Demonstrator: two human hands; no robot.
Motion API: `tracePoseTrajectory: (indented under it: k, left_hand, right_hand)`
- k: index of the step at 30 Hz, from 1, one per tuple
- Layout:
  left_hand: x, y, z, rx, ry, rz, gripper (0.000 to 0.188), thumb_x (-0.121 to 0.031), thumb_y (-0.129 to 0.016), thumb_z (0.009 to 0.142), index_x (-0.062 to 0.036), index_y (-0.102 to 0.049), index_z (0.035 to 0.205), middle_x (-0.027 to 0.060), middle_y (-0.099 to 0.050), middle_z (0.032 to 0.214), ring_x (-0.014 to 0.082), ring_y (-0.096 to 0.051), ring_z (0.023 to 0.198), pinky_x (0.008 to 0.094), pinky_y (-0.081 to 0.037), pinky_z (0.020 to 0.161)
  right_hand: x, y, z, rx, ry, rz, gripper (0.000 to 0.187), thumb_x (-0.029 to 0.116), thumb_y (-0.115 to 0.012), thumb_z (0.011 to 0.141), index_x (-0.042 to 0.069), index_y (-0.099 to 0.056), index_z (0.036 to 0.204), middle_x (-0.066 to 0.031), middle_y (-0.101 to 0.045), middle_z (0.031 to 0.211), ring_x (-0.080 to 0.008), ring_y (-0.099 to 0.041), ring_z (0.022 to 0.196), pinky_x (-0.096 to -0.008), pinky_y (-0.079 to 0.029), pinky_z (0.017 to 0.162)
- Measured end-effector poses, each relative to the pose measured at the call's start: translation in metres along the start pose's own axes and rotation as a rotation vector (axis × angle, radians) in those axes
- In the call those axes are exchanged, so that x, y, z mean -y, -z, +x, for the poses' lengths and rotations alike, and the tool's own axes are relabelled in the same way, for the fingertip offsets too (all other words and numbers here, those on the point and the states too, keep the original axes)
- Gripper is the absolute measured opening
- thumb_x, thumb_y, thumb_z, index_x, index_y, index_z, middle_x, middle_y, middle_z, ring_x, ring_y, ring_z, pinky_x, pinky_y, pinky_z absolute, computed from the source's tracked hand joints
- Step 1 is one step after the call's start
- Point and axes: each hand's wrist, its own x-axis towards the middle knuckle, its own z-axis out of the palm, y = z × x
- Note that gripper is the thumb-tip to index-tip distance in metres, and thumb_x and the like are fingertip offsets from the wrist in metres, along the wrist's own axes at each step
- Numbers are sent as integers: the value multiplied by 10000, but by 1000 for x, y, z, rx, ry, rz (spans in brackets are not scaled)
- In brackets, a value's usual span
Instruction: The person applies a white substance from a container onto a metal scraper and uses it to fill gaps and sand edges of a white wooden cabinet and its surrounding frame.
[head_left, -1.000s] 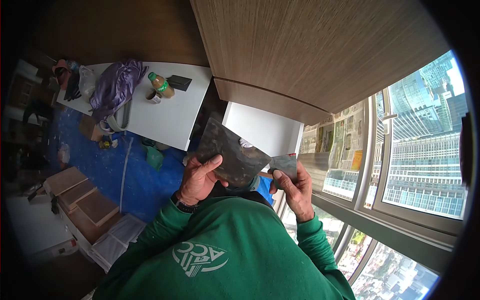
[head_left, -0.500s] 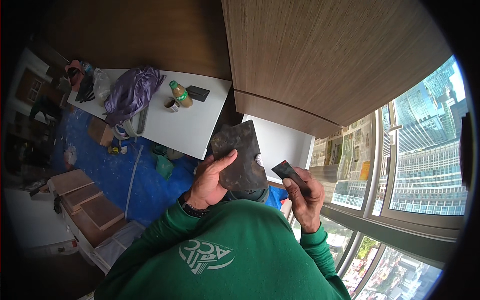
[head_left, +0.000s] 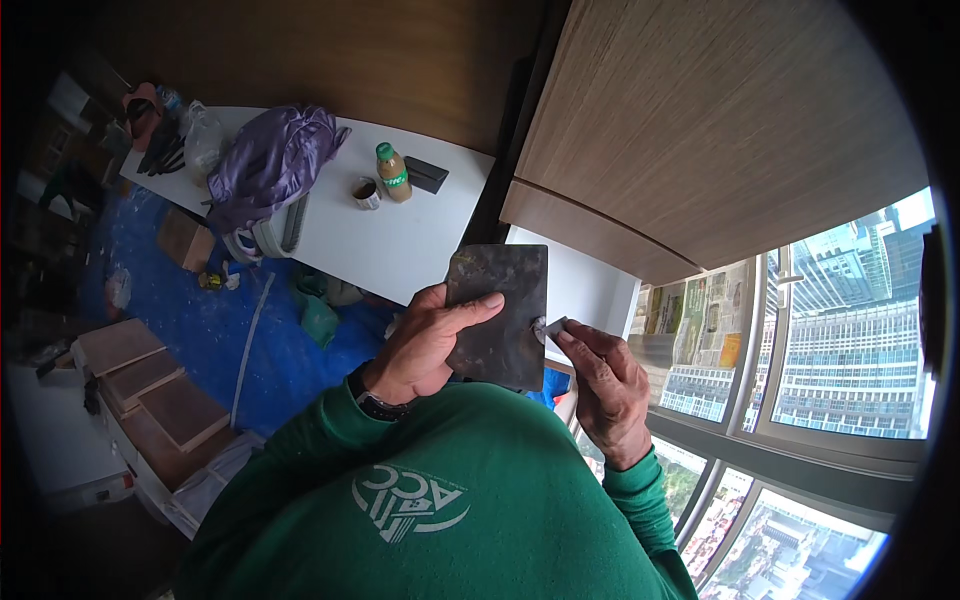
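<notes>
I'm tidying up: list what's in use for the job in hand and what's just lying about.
In use:
dark plate, in the left hand
small dark piece, in the right hand
whitish dab at the plate's right edge

Apparently lying about:
purple cloth, green-capped bottle, cup and dark block on the table
wooden boards, lower left

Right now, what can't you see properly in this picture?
In the head view:
Left hand: fingertips, except the thumb's, hidden behind the dark plate.
Small dark piece: mostly covered by the right hand.
White drawer: partly behind the plate.
Anything under the purple cloth: covered by its folds.
</notes>
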Motion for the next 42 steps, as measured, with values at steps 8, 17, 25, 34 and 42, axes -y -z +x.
tracePoseTrajectory:
  k: [8,17,25,34,42]
  left_hand:
    - [-7,25,-13,-48,42,-86,236,-85,-652,982,-30,-675,1211,92,-741,1122,216,-739,994,408,-635,854]
    - [12,15,-18,-54,-136,-33,252,-54,-648,969,-16,-665,1217,86,-738,1123,195,-732,995,368,-620,868]
    - [35,5,-25,-75,-233,128,274,-54,-664,959,-13,-659,1230,77,-735,1118,179,-721,1005,335,-600,889]
    - [38,5,-41,-103,-201,83,264,-63,-663,959,0,-675,1215,83,-737,1112,174,-720,986,337,-606,866]
    - [39,15,-44,-108,-136,31,260,-66,-653,963,4,-676,1212,98,-739,1127,185,-725,989,352,-608,873]
  right_hand:
    - [6,-5,16,120,211,-216,568,71,-785,740,123,-696,1298,-145,-668,1254,-298,-682,965,-387,-614,795]
    - [9,19,21,234,298,-186,554,-91,-681,628,87,-774,1145,-75,-683,1196,-274,-669,929,-378,-586,760]
    - [-2,27,17,186,362,-151,543,46,-715,666,139,-756,1199,-31,-676,1176,-242,-660,928,-355,-601,748]
    - [-5,24,5,260,294,-63,622,-35,-708,668,89,-703,1277,-94,-666,1257,-284,-686,1010,-375,-603,807]
    - [2,19,-12,253,286,-140,566,-48,-692,720,87,-709,1270,-104,-655,1279,-280,-686,948,-377,-611,758]
